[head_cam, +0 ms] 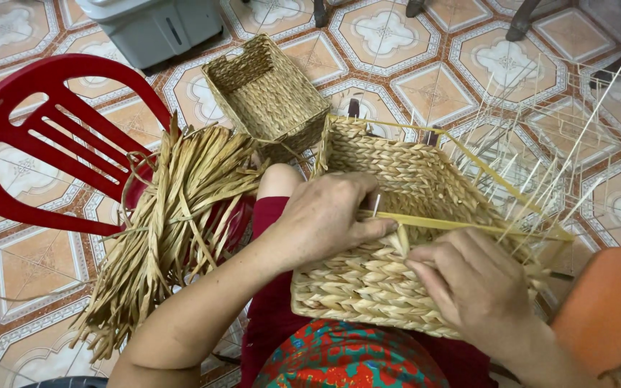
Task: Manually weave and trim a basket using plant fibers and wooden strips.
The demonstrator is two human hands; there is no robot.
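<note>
A half-woven straw basket (pixel 368 287) rests on my lap, its wire uprights sticking out to the right. My left hand (pixel 328 215) presses on the basket's top edge and pinches a flat yellow straw strand (pixel 461 225) that runs off to the right. My right hand (pixel 476 284) lies on the woven side, fingers tucked into the weave just below that strand. A metal pin or wire shows between my left fingers.
A bundle of dried straw strips (pixel 170 230) lies over a tipped red plastic chair (pixel 44 129) at left. A finished woven basket (pixel 267 93) sits on the tiled floor behind. Bare wire frames (pixel 583 122) stand at right, a grey bin (pixel 156 25) at top, an orange stool (pixel 601 309) at lower right.
</note>
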